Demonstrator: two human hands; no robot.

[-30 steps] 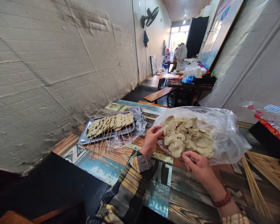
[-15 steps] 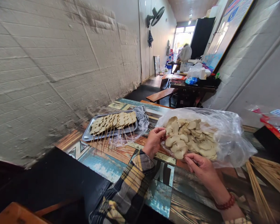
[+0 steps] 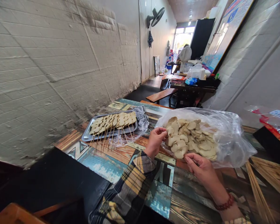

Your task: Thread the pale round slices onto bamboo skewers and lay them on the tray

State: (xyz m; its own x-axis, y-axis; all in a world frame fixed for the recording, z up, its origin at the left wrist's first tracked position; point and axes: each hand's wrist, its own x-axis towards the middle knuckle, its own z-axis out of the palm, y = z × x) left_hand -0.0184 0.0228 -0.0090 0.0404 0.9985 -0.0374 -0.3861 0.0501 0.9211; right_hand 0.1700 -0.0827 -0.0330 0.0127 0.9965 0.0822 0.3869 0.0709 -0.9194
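One patchwork bench (image 3: 100,166) in a narrow room (image 3: 60,68) holds one tray (image 3: 86,134), left, and one bag (image 3: 234,133) of pale slices (image 3: 197,135), right; left hand (image 3: 155,141) pinches slices, right hand (image 3: 200,167), grip together, at their near edge.

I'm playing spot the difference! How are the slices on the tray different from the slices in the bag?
The tray slices lie in rows with sticks poking out; the bag slices lie mostly in a loose heap. The tray slices sit on a metal tray; the bag slices lie in a clear plastic bag. The left hand and right hand are at the bag slices; neither touches the tray slices. Both look pale and flat.
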